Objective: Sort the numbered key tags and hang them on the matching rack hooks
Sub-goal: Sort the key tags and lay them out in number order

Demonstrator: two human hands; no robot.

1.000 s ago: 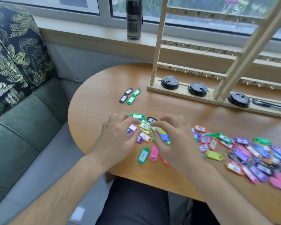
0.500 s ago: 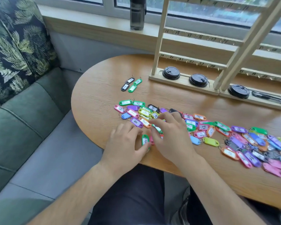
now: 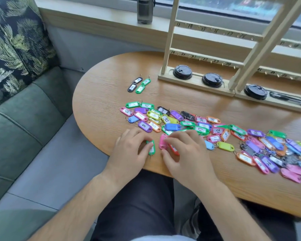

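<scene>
Left hand point(image 3: 129, 153) and right hand point(image 3: 188, 153) dragged green tag point(image 3: 151, 148) and pink tag point(image 3: 162, 143) clear of pile point(image 3: 198, 126). Fingers point(image 3: 177, 138) loosely bent, pressing, not gripping. Still sorting, hanging not started.

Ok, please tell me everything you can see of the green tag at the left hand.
The green tag is an oblong of green plastic with a white label whose number is unreadable. A ring shows at its near end. It lies flat on the wooden table near the edge, partly under the left hand, with a pink tag beside it.
</scene>
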